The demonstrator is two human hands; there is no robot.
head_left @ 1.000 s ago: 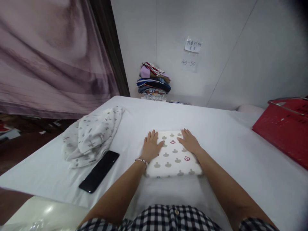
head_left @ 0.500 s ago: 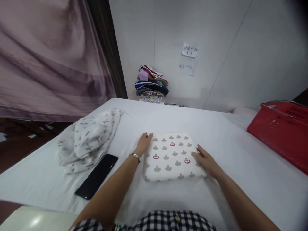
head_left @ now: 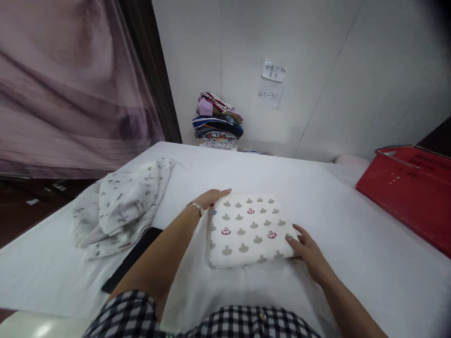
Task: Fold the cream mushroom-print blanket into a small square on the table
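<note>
A white cloth with grey and red stamp-like prints lies in front of me, folded into a neat flat square. My left hand, with a bracelet at the wrist, holds its upper left corner; part of the fingers is hidden under the cloth. At the lower right edge, my right hand pinches the fold, thumb on top and fingers partly beneath. To the left, a crumpled white printed cloth lies in a loose heap. A black phone sits beside it, partly covered by my left forearm.
The white-covered table reaches to a pale wall with handwritten notes. Against that wall stands a stack of folded fabrics. A red basket is at the right, and a pink curtain hangs at the left.
My left hand has turned inward over the folded cloth's upper left corner. My right hand has slid down the right side and now grips the lower edge. The view has shifted slightly.
</note>
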